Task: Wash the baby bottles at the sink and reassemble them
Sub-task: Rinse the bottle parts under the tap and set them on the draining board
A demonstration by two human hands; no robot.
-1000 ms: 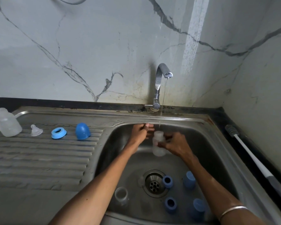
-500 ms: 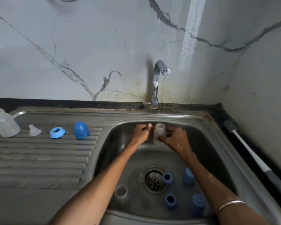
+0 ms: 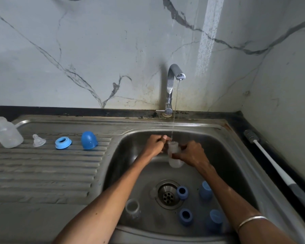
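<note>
We find no text, label, brand, number or sign that we can read anywhere in this view.

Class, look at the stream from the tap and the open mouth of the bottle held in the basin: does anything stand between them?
Nothing visible does. The water stream drops clear from the tap to the mouth of the clear bottle. The left hand and right hand hold it from the sides.
</note>
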